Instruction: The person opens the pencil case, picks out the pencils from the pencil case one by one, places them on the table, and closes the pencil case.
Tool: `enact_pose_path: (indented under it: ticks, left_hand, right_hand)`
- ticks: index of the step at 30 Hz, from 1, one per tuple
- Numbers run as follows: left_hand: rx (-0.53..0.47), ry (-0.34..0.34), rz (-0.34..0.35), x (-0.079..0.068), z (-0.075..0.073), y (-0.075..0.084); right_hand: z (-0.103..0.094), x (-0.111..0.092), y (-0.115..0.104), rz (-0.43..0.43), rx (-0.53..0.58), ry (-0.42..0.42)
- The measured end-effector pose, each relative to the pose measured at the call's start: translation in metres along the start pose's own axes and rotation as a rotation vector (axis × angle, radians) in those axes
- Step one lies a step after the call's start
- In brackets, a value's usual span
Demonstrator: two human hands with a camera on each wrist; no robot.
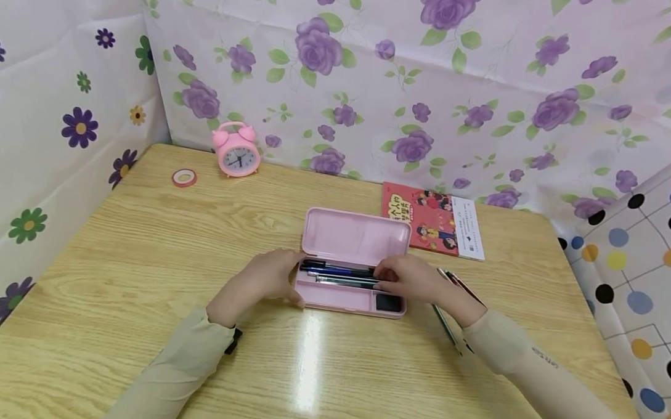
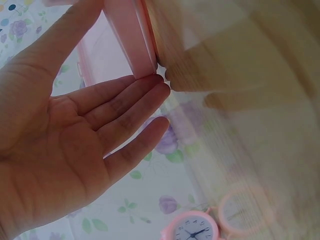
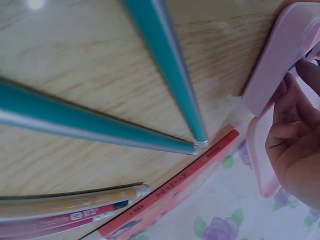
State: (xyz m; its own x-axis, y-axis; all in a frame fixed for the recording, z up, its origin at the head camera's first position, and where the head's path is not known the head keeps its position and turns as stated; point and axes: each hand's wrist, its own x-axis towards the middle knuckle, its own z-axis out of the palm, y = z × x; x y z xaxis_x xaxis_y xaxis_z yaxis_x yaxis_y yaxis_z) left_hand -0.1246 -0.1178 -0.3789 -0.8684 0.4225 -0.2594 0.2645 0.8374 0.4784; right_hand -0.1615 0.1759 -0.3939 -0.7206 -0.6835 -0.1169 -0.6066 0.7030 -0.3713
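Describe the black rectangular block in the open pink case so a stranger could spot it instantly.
On the light wooden table, find the open pink hinged pencil case. Go to the small compartment at the right end of its front row. The black rectangular block there is short and broad, unlike the long, slim pens in the row behind.

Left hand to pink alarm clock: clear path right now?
Probably yes: only bare tabletop shows between the left hand and the clock; the tape roll sits off to the clock's left. The hand would first have to leave the left end of the pencil case.
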Motion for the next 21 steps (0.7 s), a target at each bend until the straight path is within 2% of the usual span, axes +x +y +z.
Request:
enact_pose_path:
  ticks: [9,17,21]
  left_hand:
    - [0.007,-0.001,0.0,0.001,0.0,0.0]
    - [0.007,0.0,0.004,0.0,-0.001,0.001]
    - [0.013,0.001,0.003,0.0,-0.001,0.001]
  right_hand:
    - [-0.003,-0.001,-0.017,0.018,-0.206,-0.052]
    - [0.0,-0.002,-0.021,0.047,-0.233,-0.054]
    - [0.0,-0.002,-0.022,0.061,-0.191,-0.058]
